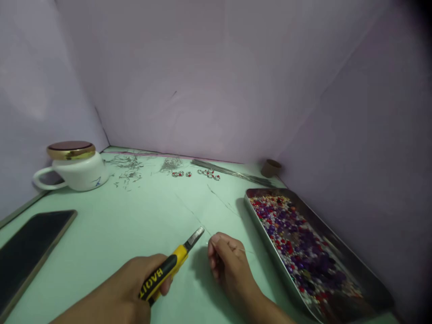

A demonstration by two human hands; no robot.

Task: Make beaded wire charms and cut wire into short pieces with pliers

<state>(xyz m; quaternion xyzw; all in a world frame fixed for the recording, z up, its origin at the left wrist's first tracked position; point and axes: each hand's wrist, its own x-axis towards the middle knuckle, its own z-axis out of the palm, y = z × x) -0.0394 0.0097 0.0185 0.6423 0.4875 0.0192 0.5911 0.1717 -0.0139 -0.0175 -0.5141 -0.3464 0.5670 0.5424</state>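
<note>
My left hand (145, 281) is wrapped round the black and yellow handles of a pair of pliers (173, 263). The metal jaws point up and to the right, close to my right hand. My right hand (226, 258) is closed in a pinch on a thin wire (193, 213), which runs up and left from the fingertips past the plier tips. Another thin piece of wire (218, 195) lies on the green table behind. Whether the jaws touch the wire, I cannot tell.
On the right stands a metal tray (276, 261) of mixed beads. A lidded white mug (81, 173) and a phone (30, 247) are at the left. Wire scraps (130, 164), small red-beaded pieces (182, 174), a wire bundle (229, 172) and a brown cup (271, 168) lie along the back.
</note>
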